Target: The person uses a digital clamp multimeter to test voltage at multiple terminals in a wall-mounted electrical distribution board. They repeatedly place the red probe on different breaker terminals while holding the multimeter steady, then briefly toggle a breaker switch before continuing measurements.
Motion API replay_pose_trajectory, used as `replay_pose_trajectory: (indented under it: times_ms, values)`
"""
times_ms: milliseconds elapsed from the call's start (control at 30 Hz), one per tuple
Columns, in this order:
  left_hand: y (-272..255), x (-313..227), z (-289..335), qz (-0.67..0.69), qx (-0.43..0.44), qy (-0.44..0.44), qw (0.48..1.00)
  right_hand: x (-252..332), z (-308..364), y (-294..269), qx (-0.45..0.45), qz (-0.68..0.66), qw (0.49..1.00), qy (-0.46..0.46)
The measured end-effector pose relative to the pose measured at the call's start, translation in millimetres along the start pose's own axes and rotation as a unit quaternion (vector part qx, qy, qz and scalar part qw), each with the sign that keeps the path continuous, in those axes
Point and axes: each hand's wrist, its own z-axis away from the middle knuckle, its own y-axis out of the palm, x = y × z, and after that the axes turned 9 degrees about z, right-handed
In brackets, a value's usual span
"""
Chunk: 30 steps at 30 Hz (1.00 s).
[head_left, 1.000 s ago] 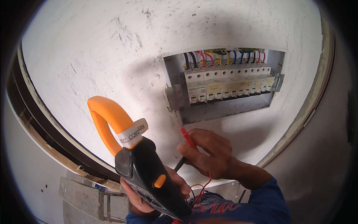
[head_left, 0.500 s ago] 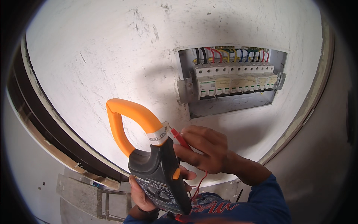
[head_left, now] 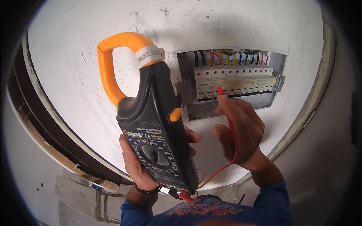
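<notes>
My left hand (head_left: 137,167) is wrapped round the lower body of a black clamp meter (head_left: 160,116); its orange jaw (head_left: 107,71) is closed and points up. A black plug and a red plug (head_left: 185,196) sit in the meter's bottom end. From there a red lead (head_left: 215,174) loops up to my right hand (head_left: 243,124), which pinches a red test probe (head_left: 220,90). The probe's tip points up in front of the left part of a row of white circuit breakers (head_left: 235,81); whether it touches a terminal I cannot tell.
The breakers sit in a grey metal box (head_left: 230,110) recessed in a rough white wall (head_left: 151,22). Black, red, yellow and blue wires (head_left: 233,57) enter them from above. A grey wooden bench-like piece (head_left: 77,196) stands at the lower left, below a dark frame.
My right hand has carried the red probe up and right, from beside the meter's jaw to the breakers. My left hand has raised the clamp meter, turning its dial more into view.
</notes>
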Motion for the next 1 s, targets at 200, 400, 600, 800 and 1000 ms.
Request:
replay_pose_trajectory:
  times_ms: [200, 400, 600, 800, 1000]
  values:
    - [17, 18, 6, -0.018, -0.026, 0.06, 0.998, -7, -4, 3, 0.013, 0.01, 1.0, 0.005]
    - [12, 21, -13, -0.048, 0.004, 0.047, 0.998, -14, -9, 14, 0.007, 0.021, 1.0, 0.001]
    - [11, 31, -23, -0.079, 0.0, 0.07, 0.994, -22, -14, 17, 0.009, 0.013, 1.0, -0.004]
    - [10, 30, -23, -0.074, -0.002, 0.053, 0.996, -26, -16, 19, 0.015, 0.027, 1.0, -0.005]
    - [10, 27, -15, -0.101, -0.004, 0.011, 0.995, -28, -15, 21, 0.015, 0.028, 0.999, -0.009]
